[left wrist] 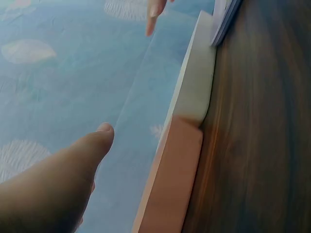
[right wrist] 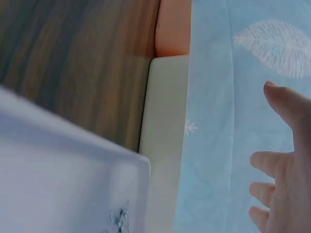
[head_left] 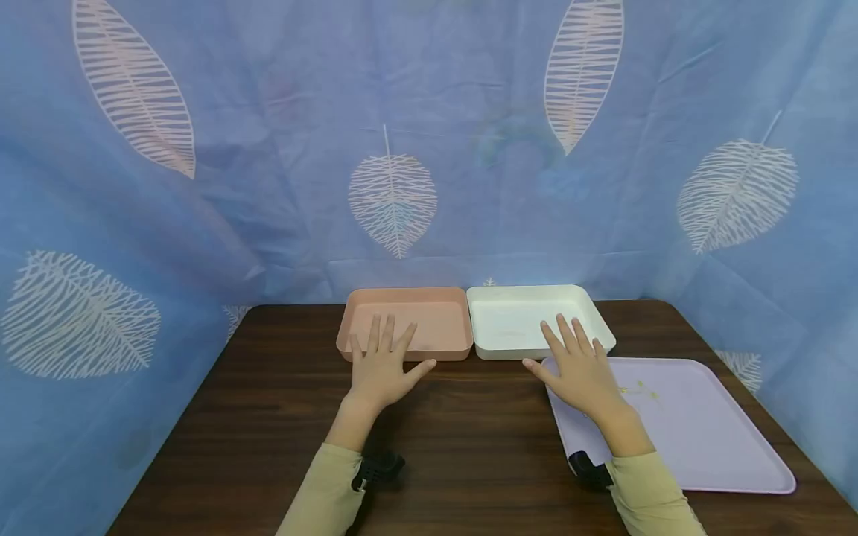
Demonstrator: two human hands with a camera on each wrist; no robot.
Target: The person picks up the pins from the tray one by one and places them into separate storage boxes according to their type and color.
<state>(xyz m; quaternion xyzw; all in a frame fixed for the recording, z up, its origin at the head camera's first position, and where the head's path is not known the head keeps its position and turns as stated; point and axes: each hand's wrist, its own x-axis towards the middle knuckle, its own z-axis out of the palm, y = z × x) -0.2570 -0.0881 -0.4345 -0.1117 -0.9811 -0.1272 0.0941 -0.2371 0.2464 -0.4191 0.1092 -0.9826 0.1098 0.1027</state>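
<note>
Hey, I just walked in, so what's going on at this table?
A person is holding their left hand and right hand up over the dark table, fingers spread, gripping nothing. The left hand is nearest the pink tray; the right is near the white tray and the lavender tray. Pink and white sit side by side at the back. The lavender one shows some small marks or bits, too small to identify.

Pink tray (head_left: 432, 320), wht tray (head_left: 512, 324) adj., lilac tray (head_left: 704, 428)
</note>
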